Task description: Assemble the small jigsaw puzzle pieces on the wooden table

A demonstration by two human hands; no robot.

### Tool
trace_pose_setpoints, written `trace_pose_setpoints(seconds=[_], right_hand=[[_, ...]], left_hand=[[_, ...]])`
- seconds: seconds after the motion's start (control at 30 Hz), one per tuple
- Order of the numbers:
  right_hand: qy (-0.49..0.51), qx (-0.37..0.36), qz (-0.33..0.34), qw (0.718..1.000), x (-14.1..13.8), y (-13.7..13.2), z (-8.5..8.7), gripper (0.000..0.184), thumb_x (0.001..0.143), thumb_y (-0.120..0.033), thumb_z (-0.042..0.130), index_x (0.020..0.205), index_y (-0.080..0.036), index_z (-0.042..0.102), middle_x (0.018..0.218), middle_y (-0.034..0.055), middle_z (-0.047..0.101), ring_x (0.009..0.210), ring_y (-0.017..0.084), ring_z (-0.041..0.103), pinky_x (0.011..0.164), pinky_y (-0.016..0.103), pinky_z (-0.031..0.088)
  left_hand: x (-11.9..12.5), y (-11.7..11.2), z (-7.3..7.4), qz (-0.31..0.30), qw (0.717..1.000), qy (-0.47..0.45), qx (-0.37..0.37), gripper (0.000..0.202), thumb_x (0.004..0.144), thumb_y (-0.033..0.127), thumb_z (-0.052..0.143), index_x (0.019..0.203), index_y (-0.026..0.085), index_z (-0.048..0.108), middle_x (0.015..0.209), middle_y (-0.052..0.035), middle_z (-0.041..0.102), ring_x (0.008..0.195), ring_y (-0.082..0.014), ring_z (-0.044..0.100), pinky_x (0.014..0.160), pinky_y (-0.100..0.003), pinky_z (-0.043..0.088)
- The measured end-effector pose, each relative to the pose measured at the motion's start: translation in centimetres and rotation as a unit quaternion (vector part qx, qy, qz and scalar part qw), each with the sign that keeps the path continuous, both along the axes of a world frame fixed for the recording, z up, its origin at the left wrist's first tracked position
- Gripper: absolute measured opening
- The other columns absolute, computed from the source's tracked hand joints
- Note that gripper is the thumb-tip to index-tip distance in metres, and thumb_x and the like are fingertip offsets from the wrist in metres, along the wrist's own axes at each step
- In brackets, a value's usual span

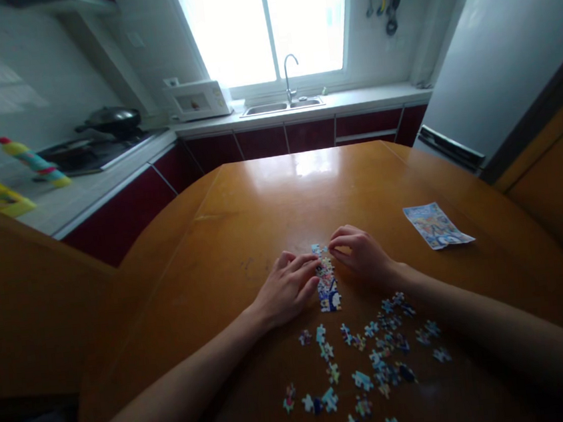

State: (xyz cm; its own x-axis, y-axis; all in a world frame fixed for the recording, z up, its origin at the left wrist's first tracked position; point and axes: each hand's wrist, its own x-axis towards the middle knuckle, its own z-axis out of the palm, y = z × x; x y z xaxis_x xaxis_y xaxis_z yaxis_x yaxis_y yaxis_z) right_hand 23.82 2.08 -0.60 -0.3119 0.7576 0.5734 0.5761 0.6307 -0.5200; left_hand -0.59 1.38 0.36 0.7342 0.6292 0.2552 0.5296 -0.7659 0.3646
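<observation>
A narrow strip of joined jigsaw pieces [329, 300] lies on the wooden table in front of me. My left hand [289, 285] rests at its left side, fingers stretched out, with the fingertips on the strip. On the other side, my right hand [359, 251] has thumb and forefinger pinched together at a small light-blue jigsaw piece [325, 250] near the strip's top right edge. The fingers partly cover that piece. Many loose jigsaw pieces [383, 341] are scattered closer to me, below both hands and between my forearms.
A creased printed picture sheet [438, 225] lies to the right on the table [260, 200]. Past the table are a counter with a sink [265, 109], a microwave [199, 101] and a stove with a wok [114, 120]. A fridge [491, 54] stands at right.
</observation>
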Motion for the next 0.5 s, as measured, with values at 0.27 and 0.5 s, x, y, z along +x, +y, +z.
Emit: trace_pose_setpoints(seconds=[0.27,0.5], right_hand=[[-0.032,-0.036,0.010,0.999,-0.1,0.3,-1.4,0.011,0.086,-0.013,0.068,0.080,-0.019,0.076,0.087,0.0065,0.071,0.083,0.018,0.063,0.077,0.032,0.052],[-0.064,-0.033,0.007,0.997,-0.4,0.6,-1.5,0.014,0.085,-0.012,0.068,0.079,-0.021,0.077,0.088,0.0063,0.071,0.085,0.019,0.063,0.078,0.031,0.052]], left_hand=[[0.2,0.0,0.1,-0.006,1.000,0.014,-0.014,0.040,0.105,0.039,0.042,0.139,0.025,0.057,0.140,-0.0030,0.059,0.110,-0.0243,0.047,0.105,-0.043,0.036],[0.2,0.1,0.0,-0.006,1.000,0.007,-0.016,0.040,0.105,0.040,0.042,0.140,0.027,0.057,0.139,-0.0032,0.059,0.109,-0.0242,0.048,0.105,-0.042,0.036]])
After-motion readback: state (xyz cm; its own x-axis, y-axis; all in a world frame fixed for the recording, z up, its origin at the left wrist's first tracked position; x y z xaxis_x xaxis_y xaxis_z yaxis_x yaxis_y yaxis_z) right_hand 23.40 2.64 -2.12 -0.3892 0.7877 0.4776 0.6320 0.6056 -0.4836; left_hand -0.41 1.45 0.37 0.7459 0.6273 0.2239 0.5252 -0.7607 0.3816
